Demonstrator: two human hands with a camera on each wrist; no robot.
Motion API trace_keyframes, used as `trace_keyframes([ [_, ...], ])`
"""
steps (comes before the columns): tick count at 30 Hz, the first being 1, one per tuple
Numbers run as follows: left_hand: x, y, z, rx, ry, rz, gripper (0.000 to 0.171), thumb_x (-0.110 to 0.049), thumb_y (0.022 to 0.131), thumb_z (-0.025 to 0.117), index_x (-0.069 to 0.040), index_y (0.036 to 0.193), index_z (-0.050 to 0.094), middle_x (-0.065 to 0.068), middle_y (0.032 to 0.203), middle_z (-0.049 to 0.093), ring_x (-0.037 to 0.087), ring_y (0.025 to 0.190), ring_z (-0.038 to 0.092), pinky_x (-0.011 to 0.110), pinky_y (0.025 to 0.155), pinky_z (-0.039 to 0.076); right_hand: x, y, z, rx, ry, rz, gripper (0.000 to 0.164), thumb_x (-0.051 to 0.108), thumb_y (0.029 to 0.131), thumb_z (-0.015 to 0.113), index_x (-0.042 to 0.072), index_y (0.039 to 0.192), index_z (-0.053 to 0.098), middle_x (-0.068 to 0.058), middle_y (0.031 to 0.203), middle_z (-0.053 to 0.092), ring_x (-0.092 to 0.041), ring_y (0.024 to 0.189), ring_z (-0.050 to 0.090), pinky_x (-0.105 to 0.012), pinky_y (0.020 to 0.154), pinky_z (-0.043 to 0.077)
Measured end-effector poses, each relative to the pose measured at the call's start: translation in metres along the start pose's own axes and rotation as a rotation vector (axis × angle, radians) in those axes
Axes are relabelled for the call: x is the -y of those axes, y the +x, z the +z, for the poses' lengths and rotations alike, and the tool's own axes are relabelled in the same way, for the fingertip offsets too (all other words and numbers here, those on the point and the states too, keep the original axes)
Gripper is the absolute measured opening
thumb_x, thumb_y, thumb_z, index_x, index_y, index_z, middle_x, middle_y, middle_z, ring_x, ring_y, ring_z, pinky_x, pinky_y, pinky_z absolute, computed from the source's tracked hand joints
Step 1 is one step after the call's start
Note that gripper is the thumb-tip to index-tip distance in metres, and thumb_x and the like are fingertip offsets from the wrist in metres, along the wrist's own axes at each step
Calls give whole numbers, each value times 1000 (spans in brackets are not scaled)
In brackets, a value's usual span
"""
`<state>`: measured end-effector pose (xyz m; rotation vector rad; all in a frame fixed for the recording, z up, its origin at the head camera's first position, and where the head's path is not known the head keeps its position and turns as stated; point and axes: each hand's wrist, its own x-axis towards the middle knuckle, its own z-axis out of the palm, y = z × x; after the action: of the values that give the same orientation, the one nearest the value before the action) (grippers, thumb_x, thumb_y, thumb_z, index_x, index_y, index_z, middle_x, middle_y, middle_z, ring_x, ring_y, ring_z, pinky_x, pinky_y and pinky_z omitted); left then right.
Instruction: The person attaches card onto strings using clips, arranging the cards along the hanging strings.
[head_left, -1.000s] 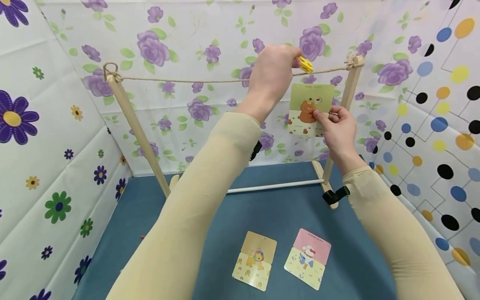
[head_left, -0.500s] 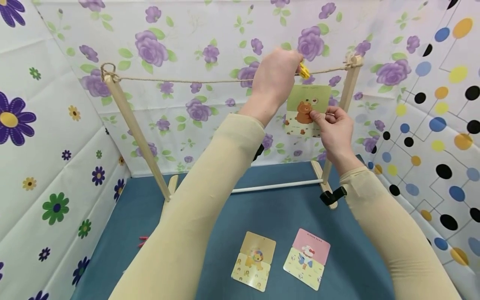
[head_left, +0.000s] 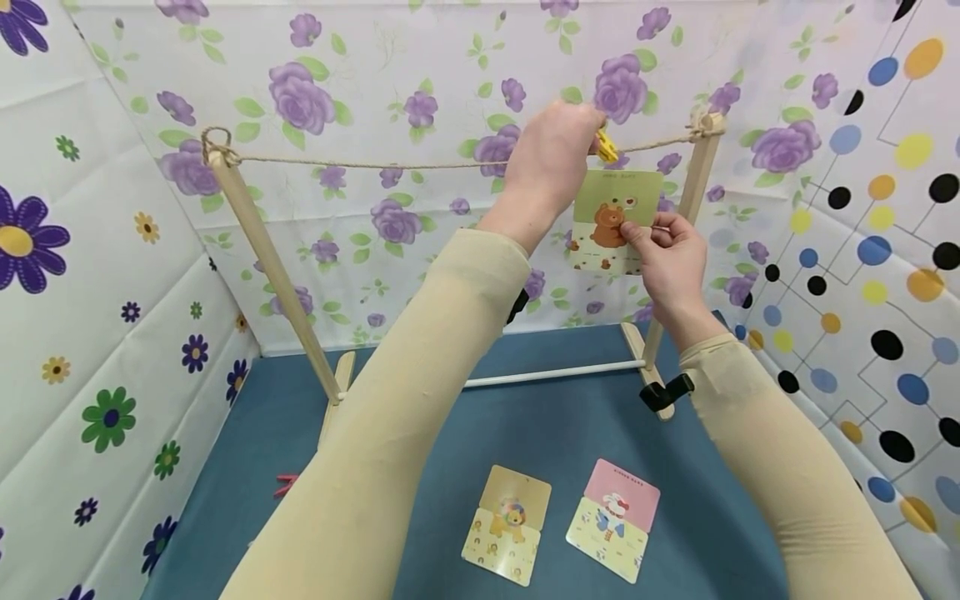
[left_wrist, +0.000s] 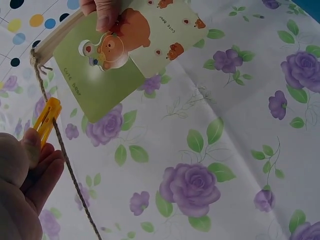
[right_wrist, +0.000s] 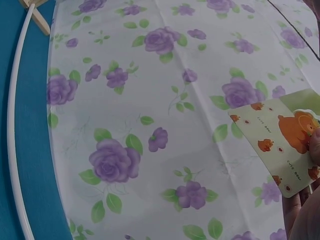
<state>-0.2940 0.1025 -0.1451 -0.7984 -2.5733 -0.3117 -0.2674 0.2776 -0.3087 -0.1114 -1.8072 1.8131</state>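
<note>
My left hand [head_left: 551, 158] pinches a yellow clothespin [head_left: 607, 147] up at the twine line [head_left: 420, 166]. In the left wrist view the clothespin [left_wrist: 47, 120] overlaps the twine, its handle end between thumb and fingers. Just below the line, my right hand [head_left: 675, 262] holds a green and cream bear card [head_left: 618, 192] upright, thumb on the front over the bear and fingers behind. The left wrist view shows the card's top edge close to the clothespin, with a gap between them. Only part of the right hand and card [right_wrist: 280, 150] appears in the right wrist view.
The twine is tied between two wooden posts [head_left: 273, 267], joined low by a white rod [head_left: 555, 372]. On the blue tabletop [head_left: 360, 517] lie a lion card [head_left: 506, 525] and a pink rabbit card [head_left: 613, 521]. A red clothespin [head_left: 285, 484] shows beside the left sleeve.
The left hand and yellow clothespin have lowered slightly toward the twine. The bear card shifted a little left, then stayed. More of the red clothespin now shows.
</note>
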Motion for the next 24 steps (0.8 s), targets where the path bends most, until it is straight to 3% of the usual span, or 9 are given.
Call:
trace_keyframes([
  [5, 1, -1, 1, 1, -27, -4, 34, -8, 109, 62, -20, 138, 75, -5, 126, 76, 10, 119, 68, 18, 99, 51, 1, 1, -1, -4, 0, -8, 22, 23, 96, 84, 13, 109, 70, 3, 95, 77, -15, 92, 71, -23, 73, 55],
  [12, 1, -2, 2, -11, -14, 29, 29, -11, 111, 59, -20, 129, 79, -5, 124, 77, 10, 115, 70, 18, 97, 52, 1, 2, -2, -4, 18, -18, 20, 21, 96, 84, 13, 108, 70, 3, 93, 77, -12, 79, 66, -21, 50, 40],
  [20, -2, -2, 2, -4, -5, 28, 31, -13, 113, 56, -23, 131, 79, -6, 125, 76, 9, 116, 70, 19, 96, 53, 1, 1, -2, 3, 38, -14, 19, 20, 97, 83, 12, 109, 71, 1, 95, 78, -13, 79, 66, -22, 48, 38],
  [24, -3, -1, 1, -3, 64, 45, 31, -8, 113, 56, -21, 130, 79, -5, 124, 77, 10, 113, 71, 20, 94, 55, 2, 1, 0, 1, 28, -17, 20, 21, 96, 83, 12, 109, 71, 1, 97, 78, -15, 87, 70, -20, 60, 51],
])
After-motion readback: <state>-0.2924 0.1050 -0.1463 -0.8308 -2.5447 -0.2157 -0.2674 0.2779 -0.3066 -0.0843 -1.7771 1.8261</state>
